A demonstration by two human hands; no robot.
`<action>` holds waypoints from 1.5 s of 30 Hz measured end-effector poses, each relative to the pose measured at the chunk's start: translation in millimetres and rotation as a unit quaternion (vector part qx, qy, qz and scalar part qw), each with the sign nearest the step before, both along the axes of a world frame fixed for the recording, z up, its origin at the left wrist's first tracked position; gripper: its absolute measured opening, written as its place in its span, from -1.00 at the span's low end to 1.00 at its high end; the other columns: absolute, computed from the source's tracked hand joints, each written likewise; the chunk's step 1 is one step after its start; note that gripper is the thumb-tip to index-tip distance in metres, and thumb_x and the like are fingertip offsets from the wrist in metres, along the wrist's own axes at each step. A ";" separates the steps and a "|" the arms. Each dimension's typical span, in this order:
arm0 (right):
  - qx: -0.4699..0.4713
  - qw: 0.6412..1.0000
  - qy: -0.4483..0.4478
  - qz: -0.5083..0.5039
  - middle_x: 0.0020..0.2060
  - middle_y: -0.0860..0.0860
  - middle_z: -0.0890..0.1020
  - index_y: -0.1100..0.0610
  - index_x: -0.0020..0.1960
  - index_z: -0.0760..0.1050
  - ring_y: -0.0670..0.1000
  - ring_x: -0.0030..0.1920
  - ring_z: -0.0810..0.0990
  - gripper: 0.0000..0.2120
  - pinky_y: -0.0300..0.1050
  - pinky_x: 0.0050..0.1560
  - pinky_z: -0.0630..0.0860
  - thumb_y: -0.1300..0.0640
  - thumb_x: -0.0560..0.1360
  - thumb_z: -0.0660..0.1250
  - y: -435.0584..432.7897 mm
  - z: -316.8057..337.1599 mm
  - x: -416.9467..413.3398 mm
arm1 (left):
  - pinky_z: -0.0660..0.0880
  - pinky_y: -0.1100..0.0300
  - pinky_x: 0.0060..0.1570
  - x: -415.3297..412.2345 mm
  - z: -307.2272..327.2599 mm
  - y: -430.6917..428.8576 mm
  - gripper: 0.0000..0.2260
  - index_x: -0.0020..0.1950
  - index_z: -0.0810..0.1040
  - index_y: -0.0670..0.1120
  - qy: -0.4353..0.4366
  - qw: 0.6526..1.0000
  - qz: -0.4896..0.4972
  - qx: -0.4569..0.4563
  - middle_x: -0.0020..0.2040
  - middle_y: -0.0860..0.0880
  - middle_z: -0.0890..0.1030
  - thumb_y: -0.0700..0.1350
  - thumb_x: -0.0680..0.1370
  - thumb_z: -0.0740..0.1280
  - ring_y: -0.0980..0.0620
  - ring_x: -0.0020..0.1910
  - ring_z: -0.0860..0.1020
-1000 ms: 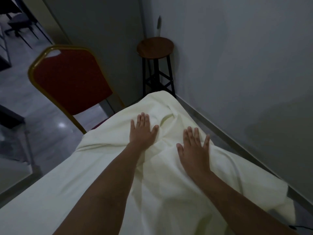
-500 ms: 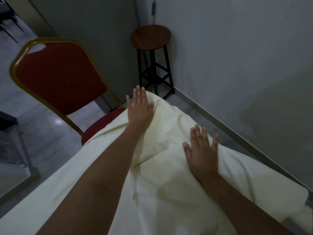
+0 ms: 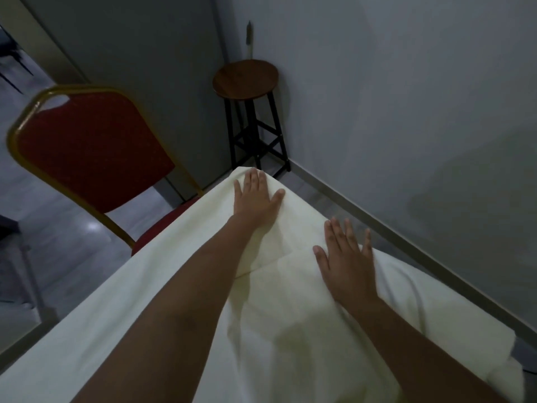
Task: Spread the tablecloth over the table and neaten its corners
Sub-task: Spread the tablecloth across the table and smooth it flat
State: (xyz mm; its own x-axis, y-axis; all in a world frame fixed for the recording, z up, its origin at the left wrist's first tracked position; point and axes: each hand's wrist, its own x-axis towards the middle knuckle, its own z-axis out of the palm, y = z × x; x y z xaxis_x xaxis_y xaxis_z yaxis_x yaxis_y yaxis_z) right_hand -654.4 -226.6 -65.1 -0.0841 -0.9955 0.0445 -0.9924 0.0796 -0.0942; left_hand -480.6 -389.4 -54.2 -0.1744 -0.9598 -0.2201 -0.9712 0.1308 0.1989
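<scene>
Two flat hands, left (image 3: 255, 199) and right (image 3: 347, 263) (fingers spread), are pressing the cloth (image 3: 145, 315), a chair (image 3: 90, 149) and stool (image 3: 245, 80) standing beyond.

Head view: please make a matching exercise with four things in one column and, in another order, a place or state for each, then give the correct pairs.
Things:
1. left hand
2. right hand
3. stool
4. chair

Places or states:
A. stands in the corner where the walls meet
B. flat at the far corner of the tablecloth
C. red back with a gold frame, left of the table
D. flat on the cloth beside a fold, nearer the wall side

Pairs: 1-B, 2-D, 3-A, 4-C
</scene>
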 end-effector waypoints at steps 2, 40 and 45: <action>0.007 1.000 0.002 0.006 0.48 0.07 0.27 0.16 0.50 0.18 0.09 0.52 0.11 -0.38 0.19 0.48 -0.14 -0.18 0.59 -0.15 -5.2 4.3 -9.5 | -0.25 -0.08 0.49 -0.2 9.2 -3.1 -0.36 0.57 -0.16 -0.15 0.025 0.999 -0.001 0.024 0.59 -0.09 -0.16 0.21 0.63 -0.15 -0.01 0.56 -0.20; -0.146 0.955 -0.143 -0.215 0.06 0.03 0.64 0.12 0.16 0.58 0.11 0.05 0.55 -0.70 0.02 0.08 0.40 0.12 0.50 0.20 141.5 14.5 -66.1 | -0.25 -0.03 0.49 -109.6 -0.6 141.6 -0.36 0.57 -0.21 -0.13 -0.016 0.951 -0.309 -0.016 0.58 -0.10 -0.21 0.22 0.63 -0.14 -0.03 0.55 -0.25; -0.084 0.962 -0.110 -0.236 0.24 0.04 0.56 0.11 0.26 0.50 0.11 0.23 0.47 -0.67 0.07 0.23 0.28 0.04 0.56 0.18 116.2 14.4 -69.0 | -0.23 -0.06 0.50 -116.1 1.8 123.7 -0.37 0.57 -0.21 -0.14 -0.014 0.961 -0.275 -0.004 0.58 -0.10 -0.20 0.21 0.63 -0.19 -0.03 0.55 -0.25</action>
State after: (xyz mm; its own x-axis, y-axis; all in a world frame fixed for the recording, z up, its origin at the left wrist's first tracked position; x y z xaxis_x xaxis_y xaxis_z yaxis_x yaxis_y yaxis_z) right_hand -723.4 -110.5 -50.7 -0.5504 -0.8245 0.1314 -0.8041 0.4811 -0.3493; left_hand -596.6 -265.7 -52.4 -0.6506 -0.7252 -0.2251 -0.7592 0.6279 0.1715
